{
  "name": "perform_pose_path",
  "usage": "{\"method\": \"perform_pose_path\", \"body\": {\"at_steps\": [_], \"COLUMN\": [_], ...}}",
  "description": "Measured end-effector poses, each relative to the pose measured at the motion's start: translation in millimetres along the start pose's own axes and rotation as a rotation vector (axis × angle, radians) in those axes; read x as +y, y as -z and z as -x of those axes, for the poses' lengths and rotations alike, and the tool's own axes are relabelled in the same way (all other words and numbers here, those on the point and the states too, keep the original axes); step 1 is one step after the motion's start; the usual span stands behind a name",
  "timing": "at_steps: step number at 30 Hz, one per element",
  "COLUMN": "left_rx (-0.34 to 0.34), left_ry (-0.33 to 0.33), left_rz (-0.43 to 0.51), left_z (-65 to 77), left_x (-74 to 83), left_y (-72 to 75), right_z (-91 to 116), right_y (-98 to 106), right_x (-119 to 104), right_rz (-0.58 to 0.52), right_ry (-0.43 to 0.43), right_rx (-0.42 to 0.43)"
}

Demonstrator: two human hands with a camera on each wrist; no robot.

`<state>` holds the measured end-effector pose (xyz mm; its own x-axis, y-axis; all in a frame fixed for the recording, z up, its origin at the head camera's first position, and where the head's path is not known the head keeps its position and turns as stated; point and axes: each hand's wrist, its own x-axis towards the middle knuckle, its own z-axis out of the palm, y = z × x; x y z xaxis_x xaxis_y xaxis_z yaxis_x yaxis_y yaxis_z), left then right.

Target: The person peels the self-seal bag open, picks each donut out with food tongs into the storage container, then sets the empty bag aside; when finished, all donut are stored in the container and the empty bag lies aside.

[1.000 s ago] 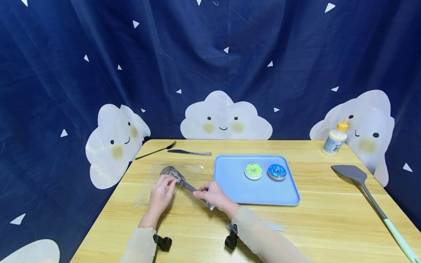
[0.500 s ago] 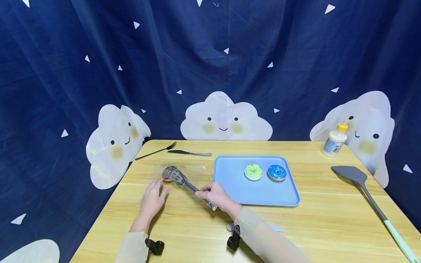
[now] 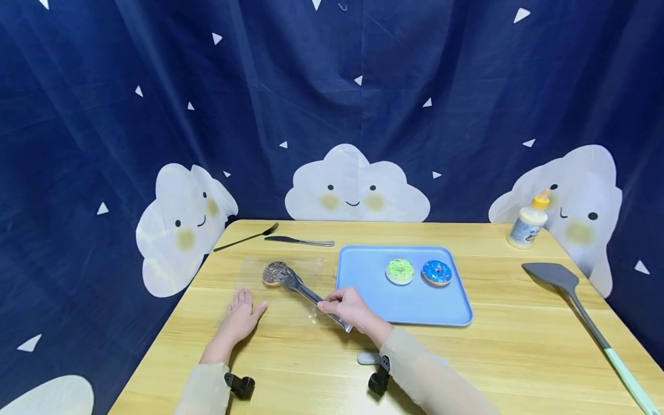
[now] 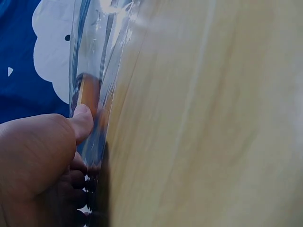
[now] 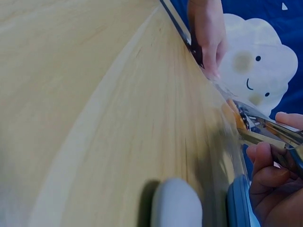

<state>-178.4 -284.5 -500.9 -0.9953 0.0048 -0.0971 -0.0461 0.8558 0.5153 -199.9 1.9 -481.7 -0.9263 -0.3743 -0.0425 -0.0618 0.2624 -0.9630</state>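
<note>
My right hand (image 3: 349,306) grips metal tongs (image 3: 313,296) by their lower arms, thumb and fingers on either side. The tongs' slotted head lies at the right edge of a chocolate-sprinkled donut (image 3: 270,273). That donut rests with a clear plastic sheet (image 3: 282,311) around it on the table. Below and left of it, my left hand (image 3: 241,319) lies palm down over the plastic, fingers straight and thumb spread. In the left wrist view, the thumb (image 4: 80,124) is close to the glossy plastic, and the donut's side (image 4: 88,94) shows beyond.
Right of the tongs is a blue tray (image 3: 363,288) bearing a green donut (image 3: 400,271) and a blue donut (image 3: 437,272). Behind lie a fork (image 3: 249,238) and a knife (image 3: 298,241). A grey-headed spatula (image 3: 576,300) and a bottle (image 3: 527,226) stand far right; a pale utensil (image 3: 368,358) lies near the right sleeve.
My left hand has come away from the donut and tongs head, down and left, flattening onto the plastic. The donut and the tongs in my right hand have shifted slightly right.
</note>
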Motion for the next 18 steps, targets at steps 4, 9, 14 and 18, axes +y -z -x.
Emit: {"method": "perform_pose_path", "body": {"at_steps": [4,9,14,18], "left_rx": [-0.011,-0.029,-0.048,-0.038], "left_ry": [0.005,-0.001,-0.012,-0.024], "left_rz": [-0.010,-0.012,-0.021,-0.039], "left_z": [-0.9,-1.9,-2.6,-0.1], "left_x": [-1.0,-2.1,-3.9,-5.7], "left_y": [2.4,4.3,4.7,5.4], "right_z": [5,14,29,43], "right_y": [8,20,38,50], "right_x": [2,6,10,13], "right_rz": [0.000,0.020,0.040,0.040], "right_ry": [0.011,0.039,0.052,0.039], "right_rx": [-0.012,-0.004,0.000,0.014]}}
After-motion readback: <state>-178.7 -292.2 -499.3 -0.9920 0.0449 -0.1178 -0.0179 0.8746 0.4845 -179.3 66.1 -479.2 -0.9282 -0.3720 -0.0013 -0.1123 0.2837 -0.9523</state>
